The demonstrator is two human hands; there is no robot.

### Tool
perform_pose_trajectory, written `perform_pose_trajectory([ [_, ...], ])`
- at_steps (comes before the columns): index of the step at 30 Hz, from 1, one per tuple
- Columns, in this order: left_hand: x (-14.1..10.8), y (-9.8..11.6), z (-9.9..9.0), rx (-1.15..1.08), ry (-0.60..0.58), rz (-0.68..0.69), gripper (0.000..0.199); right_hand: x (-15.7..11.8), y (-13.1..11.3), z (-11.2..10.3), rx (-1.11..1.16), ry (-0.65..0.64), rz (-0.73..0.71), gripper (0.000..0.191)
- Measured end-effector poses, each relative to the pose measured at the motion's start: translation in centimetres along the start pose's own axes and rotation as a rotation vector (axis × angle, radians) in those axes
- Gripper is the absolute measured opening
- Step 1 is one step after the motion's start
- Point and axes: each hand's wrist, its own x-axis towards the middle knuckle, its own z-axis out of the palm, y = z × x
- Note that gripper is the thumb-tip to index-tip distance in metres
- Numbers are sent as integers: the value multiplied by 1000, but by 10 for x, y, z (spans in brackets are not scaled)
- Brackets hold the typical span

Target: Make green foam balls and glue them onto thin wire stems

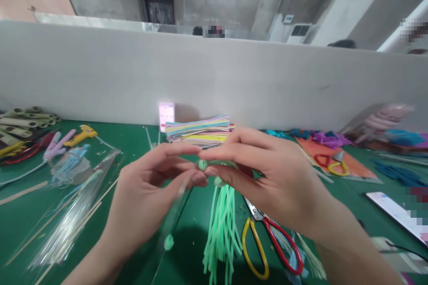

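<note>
My left hand (150, 187) and my right hand (267, 169) meet above the table's middle, thumbs and forefingers pinched. Between them is a light green fuzzy strip, like a pipe cleaner (202, 164), its end rolled into a small coil. Part of the strip is hidden by my right fingers. Below hangs or lies a bunch of light green strips (222, 231); I cannot tell which. A second small green coil (169, 242) shows below my left hand, near a thin dark stick. Scissors (256, 213) with one yellow and one red handle lie open below my right hand.
Coloured strips (200, 130) lie in a bundle by the white partition (214, 80), beside a propped phone (166, 116). At left are a yellow glue gun (82, 136), clear sleeves (72, 213) and sticks. Another phone (397, 216) and scissors (334, 164) lie at right.
</note>
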Motion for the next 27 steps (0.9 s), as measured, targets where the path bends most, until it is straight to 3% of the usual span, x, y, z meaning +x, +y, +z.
perform_pose_trajectory([
  [3, 1, -2, -1, 17, 44, 12, 21, -7, -6, 0, -56, 48, 42, 21],
  [7, -2, -4, 0, -1, 79, 43, 20, -13, -14, 11, -103, 213, 22, 11],
  [10, -4, -6, 4, -98, 57, 42, 20, -15, -17, 23, -133, 353, 4, 17],
  [13, -5, -6, 7, -172, 11, 16, 16, -19, -17, 32, -172, 412, 9, 24],
  [19, -5, -2, 9, -149, -20, -13, 13, -27, -18, 32, -176, 380, 56, 21],
  [23, -4, -5, 6, -58, -23, 104, 18, -24, -23, 23, -213, 263, 83, 16],
  [27, -1, -9, 2, 107, -60, 242, 20, -13, -28, 8, -264, 167, 16, 19],
])
